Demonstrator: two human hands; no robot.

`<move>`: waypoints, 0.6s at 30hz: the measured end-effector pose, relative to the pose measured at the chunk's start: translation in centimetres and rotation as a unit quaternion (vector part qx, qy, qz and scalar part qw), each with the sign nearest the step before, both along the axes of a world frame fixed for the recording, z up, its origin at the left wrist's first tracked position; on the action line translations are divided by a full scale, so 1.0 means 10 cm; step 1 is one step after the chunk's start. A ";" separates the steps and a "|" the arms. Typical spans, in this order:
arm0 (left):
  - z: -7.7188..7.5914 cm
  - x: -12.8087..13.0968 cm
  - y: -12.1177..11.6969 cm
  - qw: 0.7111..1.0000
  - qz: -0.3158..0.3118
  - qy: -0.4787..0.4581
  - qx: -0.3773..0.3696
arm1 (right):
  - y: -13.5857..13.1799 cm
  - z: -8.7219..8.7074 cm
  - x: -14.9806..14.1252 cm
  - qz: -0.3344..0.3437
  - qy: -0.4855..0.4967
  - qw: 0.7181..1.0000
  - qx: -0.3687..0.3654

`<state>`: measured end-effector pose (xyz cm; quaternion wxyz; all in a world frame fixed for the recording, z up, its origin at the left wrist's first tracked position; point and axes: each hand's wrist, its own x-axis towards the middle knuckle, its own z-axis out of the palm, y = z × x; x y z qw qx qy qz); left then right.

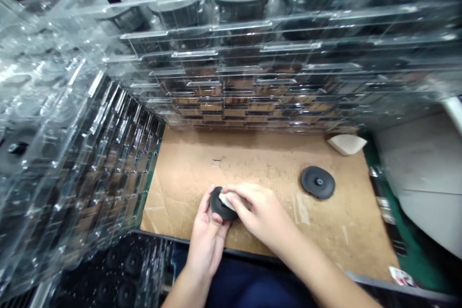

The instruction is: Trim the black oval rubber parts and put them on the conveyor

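Note:
My left hand grips a round black disc by its edge, low over the near side of the cardboard sheet. Pinched in my right hand is a small white pad, perhaps a sponge or folded cloth, pressed against the disc's upper face. My right fingers partly cover the pad and the disc. A second black disc with a small raised hub lies flat on the cardboard to the right, apart from both hands.
Tall stacks of clear plastic trays with black discs line the back, and more trays rise at the left. A white wedge-shaped block sits at the back right corner. A pale grey surface borders the right side.

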<state>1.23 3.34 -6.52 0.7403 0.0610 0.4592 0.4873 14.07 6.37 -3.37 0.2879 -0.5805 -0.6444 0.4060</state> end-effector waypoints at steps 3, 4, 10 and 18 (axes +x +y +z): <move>0.00 -0.01 0.00 1.000 -0.010 0.001 0.003 | -0.10 -0.02 0.00 -0.024 0.002 1.000 0.003; 0.00 -0.01 0.00 1.000 -0.017 -0.001 0.004 | -0.18 -0.02 0.03 -0.024 0.006 1.000 0.000; 0.08 -0.04 0.01 0.999 -0.052 -0.002 0.011 | -0.79 -0.02 0.49 -0.138 -0.020 0.986 -0.087; 0.34 -0.06 -0.14 0.995 -0.100 -0.005 0.014 | -0.58 0.48 0.10 -0.126 0.058 0.984 0.111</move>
